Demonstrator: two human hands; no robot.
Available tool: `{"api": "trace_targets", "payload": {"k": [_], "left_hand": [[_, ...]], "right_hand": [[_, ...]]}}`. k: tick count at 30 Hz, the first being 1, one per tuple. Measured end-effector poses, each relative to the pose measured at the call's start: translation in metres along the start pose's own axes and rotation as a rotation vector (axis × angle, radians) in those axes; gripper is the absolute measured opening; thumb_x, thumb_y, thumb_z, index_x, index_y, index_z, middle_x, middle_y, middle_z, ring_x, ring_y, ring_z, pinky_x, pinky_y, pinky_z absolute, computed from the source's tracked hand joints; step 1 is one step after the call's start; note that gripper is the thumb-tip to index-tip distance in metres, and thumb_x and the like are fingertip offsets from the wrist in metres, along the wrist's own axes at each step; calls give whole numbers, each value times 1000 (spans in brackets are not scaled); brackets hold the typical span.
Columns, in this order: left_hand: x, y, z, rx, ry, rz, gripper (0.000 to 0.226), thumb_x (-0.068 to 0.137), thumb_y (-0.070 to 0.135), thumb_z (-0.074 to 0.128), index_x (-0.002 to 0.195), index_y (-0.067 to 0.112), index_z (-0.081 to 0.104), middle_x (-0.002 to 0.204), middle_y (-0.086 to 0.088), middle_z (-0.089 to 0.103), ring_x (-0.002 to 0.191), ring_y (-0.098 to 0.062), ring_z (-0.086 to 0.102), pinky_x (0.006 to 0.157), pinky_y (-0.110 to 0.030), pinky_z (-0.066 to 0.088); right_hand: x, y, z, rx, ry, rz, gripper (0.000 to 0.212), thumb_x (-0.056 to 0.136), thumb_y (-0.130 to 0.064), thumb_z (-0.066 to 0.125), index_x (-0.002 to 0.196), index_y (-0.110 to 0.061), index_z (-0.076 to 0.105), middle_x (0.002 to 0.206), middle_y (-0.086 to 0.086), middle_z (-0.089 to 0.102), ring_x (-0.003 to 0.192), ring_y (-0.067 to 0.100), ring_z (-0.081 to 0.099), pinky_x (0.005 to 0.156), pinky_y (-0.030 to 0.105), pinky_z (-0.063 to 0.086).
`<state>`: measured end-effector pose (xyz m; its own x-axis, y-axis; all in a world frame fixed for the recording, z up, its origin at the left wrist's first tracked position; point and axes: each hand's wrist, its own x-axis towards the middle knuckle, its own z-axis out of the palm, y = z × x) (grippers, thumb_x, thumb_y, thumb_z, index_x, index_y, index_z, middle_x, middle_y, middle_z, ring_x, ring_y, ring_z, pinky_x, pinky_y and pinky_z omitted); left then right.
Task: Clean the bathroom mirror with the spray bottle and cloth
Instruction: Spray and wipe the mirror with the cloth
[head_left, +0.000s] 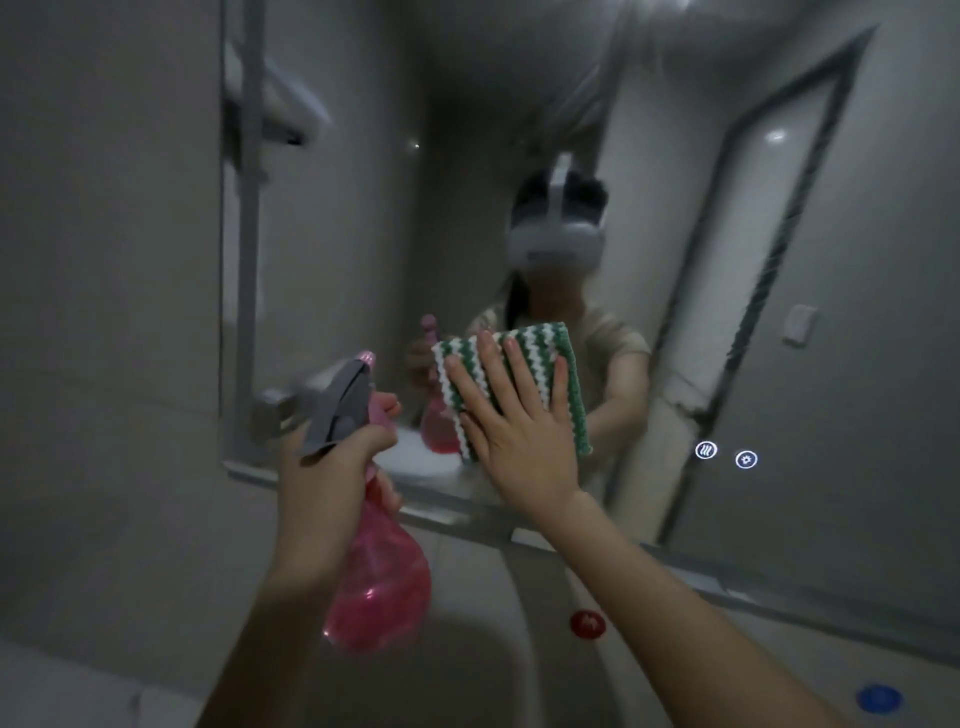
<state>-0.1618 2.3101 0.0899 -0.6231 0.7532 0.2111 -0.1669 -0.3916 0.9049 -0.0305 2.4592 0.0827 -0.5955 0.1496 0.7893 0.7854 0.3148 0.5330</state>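
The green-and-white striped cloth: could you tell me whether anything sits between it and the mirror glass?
Nothing visible does: the right hand presses the green-and-white striped cloth flat against the wall mirror.

One pink spray bottle (382, 566). One green-and-white striped cloth (530, 353). One mirror (675, 156). Two hands: left hand (332, 467), right hand (519, 431). Two lit round touch icons (726, 454) on the glass. One red sticker (587, 623), one blue sticker (879, 699).
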Motion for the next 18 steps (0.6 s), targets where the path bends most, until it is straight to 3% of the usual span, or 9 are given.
{"api": "trace_targets", "payload": {"k": [3, 5, 8, 11, 13, 15, 18], "left_hand": [[3, 5, 2, -22, -32, -36, 18, 83, 3, 59, 65, 5, 61, 47, -1, 55, 32, -17, 44, 36, -15, 38], [11, 17, 5, -29, -74, 11, 10, 81, 4, 60, 79, 9, 68, 50, 4, 59, 31, -16, 45, 39, -17, 39], [30, 45, 10, -40, -104, 115, 20, 77, 6, 61, 92, 13, 72, 58, 1, 68, 31, -16, 45, 46, -26, 42], [47, 78, 9, -69, -105, 225, 19, 81, 0, 58, 89, 13, 70, 73, 1, 73, 31, -15, 43, 39, -23, 40], [52, 95, 4, -43, -93, 304, 19, 81, 0, 58, 89, 13, 69, 88, 2, 75, 32, -17, 44, 40, -24, 41], [55, 103, -6, 1, -62, 365, 18, 81, -1, 59, 87, 13, 68, 91, 3, 74, 32, -18, 45, 40, -25, 41], [49, 97, -24, 32, -14, 417, 21, 82, -2, 59, 81, 18, 68, 89, 4, 74, 32, -19, 45, 38, -25, 41]], "right_hand": [[30, 40, -8, -41, 41, -219, 49, 97, -39, 42, 145, -32, 41, 153, 2, 36, 142, 20, 28, 113, 54, 15], [67, 73, -17, -67, 69, -312, 48, 97, -41, 40, 145, -33, 41, 152, 2, 37, 141, 21, 34, 113, 53, 18], [130, 110, -31, -139, 138, -364, 47, 99, -43, 39, 145, -33, 41, 151, 3, 39, 138, 23, 38, 112, 53, 20], [191, 135, -53, -157, 145, -289, 48, 100, -44, 34, 146, -33, 39, 151, 5, 38, 139, 26, 37, 112, 56, 17], [227, 142, -70, -111, 89, -175, 51, 100, -46, 25, 150, -36, 26, 158, 4, 25, 145, 25, 23, 114, 55, 5], [252, 140, -78, -84, 51, -49, 52, 101, -46, 20, 152, -37, 14, 161, 2, 11, 148, 24, 8, 114, 55, -4], [259, 121, -71, -77, 66, 47, 53, 102, -45, 17, 153, -35, 8, 162, 5, 6, 148, 27, 3, 114, 59, -5]]}}
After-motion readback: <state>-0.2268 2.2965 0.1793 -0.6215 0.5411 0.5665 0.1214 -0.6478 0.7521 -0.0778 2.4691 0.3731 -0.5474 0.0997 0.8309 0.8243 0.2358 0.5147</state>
